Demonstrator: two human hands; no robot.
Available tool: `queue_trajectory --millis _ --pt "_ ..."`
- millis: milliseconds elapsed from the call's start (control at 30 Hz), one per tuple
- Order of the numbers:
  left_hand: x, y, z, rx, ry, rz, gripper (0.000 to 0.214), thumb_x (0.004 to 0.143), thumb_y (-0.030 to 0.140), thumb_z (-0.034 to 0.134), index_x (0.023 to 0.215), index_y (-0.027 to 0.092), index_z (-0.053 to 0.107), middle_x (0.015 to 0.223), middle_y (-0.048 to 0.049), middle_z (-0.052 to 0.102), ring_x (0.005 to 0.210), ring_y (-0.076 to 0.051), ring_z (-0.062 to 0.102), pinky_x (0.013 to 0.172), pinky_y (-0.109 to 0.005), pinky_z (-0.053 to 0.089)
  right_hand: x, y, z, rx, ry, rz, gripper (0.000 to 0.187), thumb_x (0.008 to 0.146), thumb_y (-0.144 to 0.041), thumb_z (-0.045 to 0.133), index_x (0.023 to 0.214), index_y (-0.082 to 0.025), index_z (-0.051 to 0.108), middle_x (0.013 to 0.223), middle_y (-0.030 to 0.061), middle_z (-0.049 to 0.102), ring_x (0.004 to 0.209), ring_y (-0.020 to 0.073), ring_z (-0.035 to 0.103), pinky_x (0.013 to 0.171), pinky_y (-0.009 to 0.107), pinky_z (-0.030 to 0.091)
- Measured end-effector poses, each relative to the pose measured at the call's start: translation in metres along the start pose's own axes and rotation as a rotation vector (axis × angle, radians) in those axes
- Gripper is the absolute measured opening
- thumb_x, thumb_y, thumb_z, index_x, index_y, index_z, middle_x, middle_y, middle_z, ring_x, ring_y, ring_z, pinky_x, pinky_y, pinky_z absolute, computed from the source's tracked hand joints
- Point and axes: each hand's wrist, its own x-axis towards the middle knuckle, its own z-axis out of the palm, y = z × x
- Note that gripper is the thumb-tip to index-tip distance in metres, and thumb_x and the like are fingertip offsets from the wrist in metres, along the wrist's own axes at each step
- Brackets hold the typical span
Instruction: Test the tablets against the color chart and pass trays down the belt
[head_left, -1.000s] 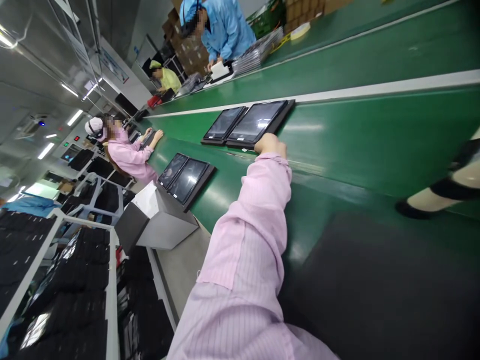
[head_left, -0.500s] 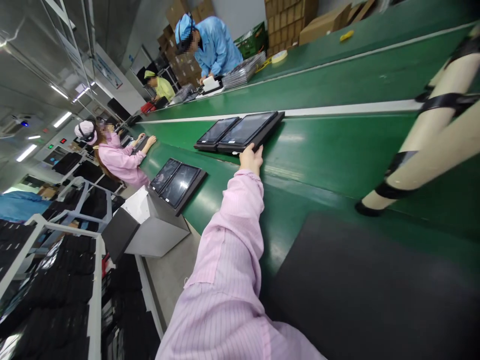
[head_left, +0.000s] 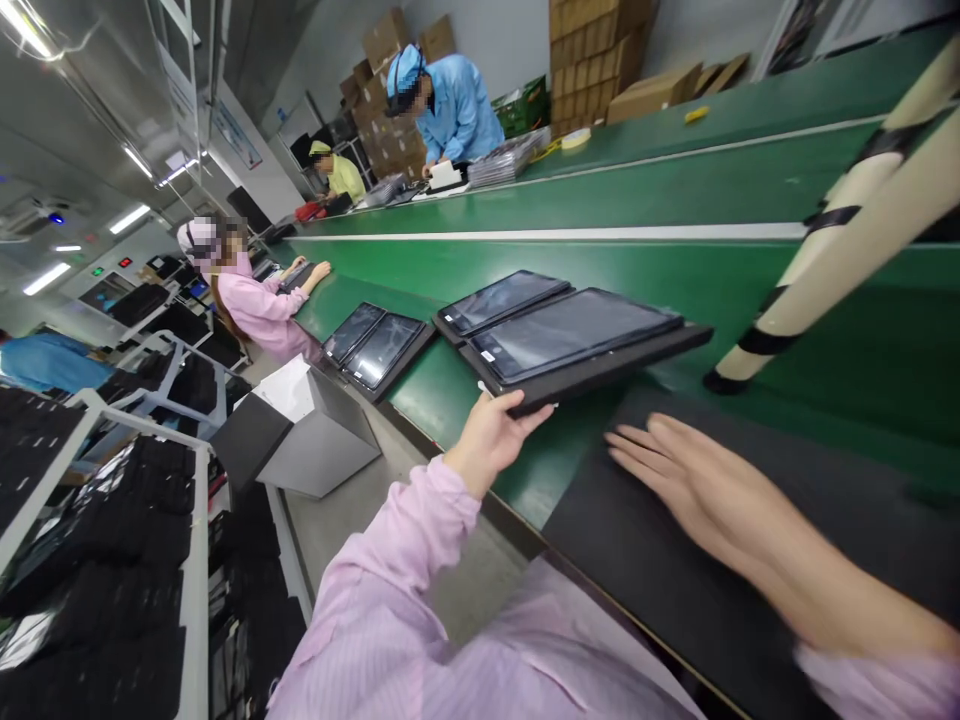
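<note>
My left hand (head_left: 491,435) grips the near edge of a black foam tray (head_left: 600,372), thumb on top and fingers beneath. Two dark-screened tablets (head_left: 577,330) lie side by side in this tray, which is tilted a little above the green bench. To the right, my right hand (head_left: 697,470) is over a black mat (head_left: 675,580), fingers stretched out with nothing in them; whether it touches the mat I cannot tell. A second tray with two tablets (head_left: 384,348) rests on the bench to the left.
A striped white-and-black pole frame (head_left: 795,290) stands on the bench at right. On the left are a grey box (head_left: 322,450) and a metal rack (head_left: 196,560) of black items. A co-worker in pink (head_left: 259,305) handles something farther along; others stand beyond.
My left hand has drawn the foam tray with its tablets nearer and to the right, off the bench's middle. My right hand has come into view over the mat.
</note>
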Motion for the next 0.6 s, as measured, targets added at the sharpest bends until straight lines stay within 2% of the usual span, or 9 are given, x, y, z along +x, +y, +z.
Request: queue_trajectory --millis 67,133,200,267,333,433,500,600 --pt "-0.032 -0.009 -0.015 0.029 -0.046 -0.039 0.037 0.072 0.001 0.071 0.103 0.020 0.063 0.112 -0.0061 0.071 0.103 -0.024 0.070 0.099 -0.051 0.055 0.005 0.009 0.017 0.075 0.021 0.059 0.037 0.066 -0.028 0.082 0.093 -0.023 0.056 0.105 0.0097 0.066 0.098 0.0284 0.069 0.069 0.041 0.064" --pt "-0.053 -0.018 -0.032 0.076 -0.093 -0.125 0.044 0.069 0.010 0.081 0.107 0.021 0.061 0.110 -0.0071 0.072 0.098 -0.026 0.072 0.095 -0.050 0.056 0.010 0.019 0.029 0.169 0.110 0.005 0.048 0.059 -0.022 0.081 0.094 -0.029 0.049 0.107 0.0012 0.065 0.098 0.0229 0.068 0.071 0.040 0.064" --pt "-0.056 -0.021 -0.048 0.139 -0.071 -0.202 0.046 0.068 0.027 0.087 0.106 0.020 0.061 0.102 -0.0104 0.073 0.089 -0.029 0.073 0.086 -0.049 0.057 0.011 0.027 0.031 0.225 0.159 -0.062 0.060 0.051 -0.012 0.080 0.095 -0.031 0.045 0.106 -0.0044 0.064 0.094 0.0183 0.068 0.074 0.037 0.065" --pt "-0.042 -0.014 -0.060 0.174 0.020 -0.196 0.043 0.073 0.045 0.084 0.098 0.018 0.062 0.089 -0.0098 0.071 0.076 -0.026 0.071 0.078 -0.045 0.057 0.007 0.032 0.025 0.246 0.117 -0.089 0.063 0.046 -0.007 0.080 0.094 -0.030 0.046 0.103 -0.0057 0.065 0.089 0.0173 0.068 0.075 0.036 0.065" --pt "-0.017 0.004 -0.068 0.164 0.105 -0.103 0.040 0.082 0.055 0.074 0.091 0.019 0.061 0.080 -0.0054 0.068 0.067 -0.020 0.066 0.072 -0.038 0.056 -0.002 0.032 0.016 0.230 0.065 -0.105 0.060 0.045 -0.007 0.080 0.091 -0.028 0.047 0.097 -0.0078 0.065 0.084 0.0151 0.067 0.075 0.034 0.065" --pt "0.015 0.040 -0.074 0.139 0.179 0.075 0.040 0.094 0.059 0.056 0.085 0.020 0.057 0.071 0.0010 0.061 0.059 -0.013 0.060 0.070 -0.028 0.052 -0.027 0.026 0.005 0.208 0.044 -0.104 0.059 0.045 -0.010 0.082 0.091 -0.027 0.050 0.087 -0.0095 0.064 0.077 0.0129 0.065 0.075 0.032 0.064" --pt "0.024 0.064 -0.075 0.142 0.213 0.180 0.043 0.099 0.059 0.047 0.083 0.020 0.058 0.068 0.0022 0.060 0.065 -0.012 0.062 0.075 -0.024 0.051 -0.048 0.020 0.001 0.201 0.027 -0.082 0.062 0.044 -0.012 0.086 0.094 -0.026 0.053 0.084 -0.0075 0.065 0.073 0.0147 0.065 0.071 0.034 0.064" --pt "0.019 0.093 -0.080 0.183 0.222 0.290 0.048 0.101 0.060 0.040 0.092 0.020 0.064 0.074 0.0002 0.067 0.082 -0.013 0.068 0.083 -0.023 0.051 -0.078 0.007 -0.010 0.202 -0.007 -0.025 0.063 0.044 -0.018 0.090 0.098 -0.026 0.058 0.084 -0.0042 0.068 0.070 0.0158 0.065 0.065 0.033 0.062"
